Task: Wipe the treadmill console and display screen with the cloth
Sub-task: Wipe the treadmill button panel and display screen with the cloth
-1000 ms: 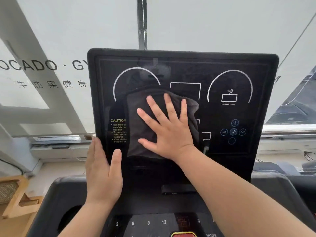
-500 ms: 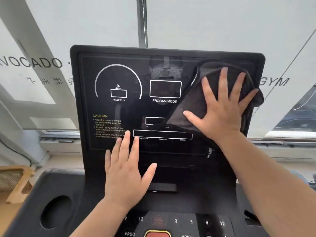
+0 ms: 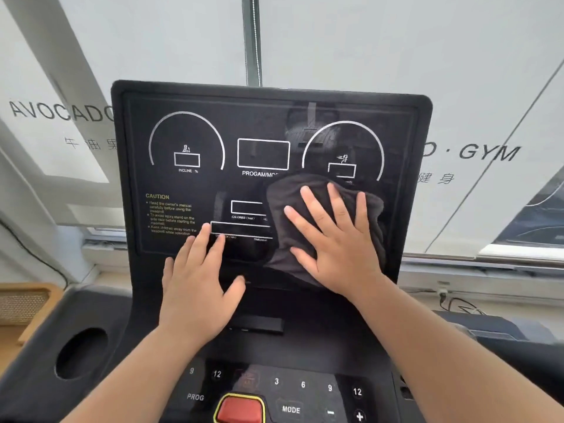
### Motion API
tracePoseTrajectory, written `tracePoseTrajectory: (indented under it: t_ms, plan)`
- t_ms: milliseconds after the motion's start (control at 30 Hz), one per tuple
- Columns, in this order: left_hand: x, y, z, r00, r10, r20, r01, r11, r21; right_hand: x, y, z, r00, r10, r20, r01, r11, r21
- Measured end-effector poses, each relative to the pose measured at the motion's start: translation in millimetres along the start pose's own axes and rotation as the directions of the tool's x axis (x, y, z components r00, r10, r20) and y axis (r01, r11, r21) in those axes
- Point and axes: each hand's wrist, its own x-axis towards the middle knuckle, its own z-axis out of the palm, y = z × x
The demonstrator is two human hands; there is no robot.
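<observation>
Cloth (image 3: 323, 215) lies flat against the lower right part of the display screen (image 3: 262, 184), and in the head view, the only one we have, our right hand (image 3: 335, 236) presses it there with an open palm. The fingers (image 3: 311, 206) of that hand are spread wide across the fabric, pinning it and not pinching it. Our left hand (image 3: 198, 285) rests bare on the lower edge of the panel, just beside the cloth, its fingers extended and close together, holding nothing; we judge it steadies the console (image 3: 122, 315).

The cloth looks dark, soft and limp, bunched in folds at its right edge, so we expect it to be light and to slide with the palm. Flat pressure over its middle seems the best hold; gripping an edge would let the rest trail. The screen is glossy and stiff, and likely shows smears.

Below, the button panel (image 3: 305, 389) with its red stop button (image 3: 239, 409) is not under the cloth.
</observation>
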Motion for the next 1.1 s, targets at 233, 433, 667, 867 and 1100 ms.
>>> tracePoseTrajectory:
  t_ms: [233, 433, 667, 867, 1100]
  plan:
    - [-2.5, 22.4, -0.7, 0.994, 0.106, 0.016, -0.106, 0.994, 0.025, -4.8, 73.5, -19.1, 0.989, 0.145, -0.002, -0.145, 0.987, -0.074]
    - [-2.8, 27.8, 3.7, 0.995, 0.091, 0.051, -0.092, 0.996, 0.012, 86.4, 97.2, -49.3, 0.939, 0.343, -0.02, -0.344, 0.938, -0.04]
    - [-3.8, 24.9, 3.5, 0.995, 0.098, 0.008, -0.099, 0.994, 0.045, 43.9, 56.4, -30.0, 0.985, 0.167, 0.034, -0.164, 0.984, -0.072]
    - [-4.1, 24.6, 10.1, 0.994, 0.111, -0.011, -0.109, 0.991, 0.081, -60.9, 20.8, 7.5, 0.994, 0.06, 0.092, -0.056, 0.997, -0.043]
    - [-2.9, 21.1, 7.1, 0.992, 0.13, -0.005, -0.129, 0.989, 0.071, -26.8, 68.7, -12.5, 0.966, 0.257, 0.036, -0.256, 0.966, -0.022]
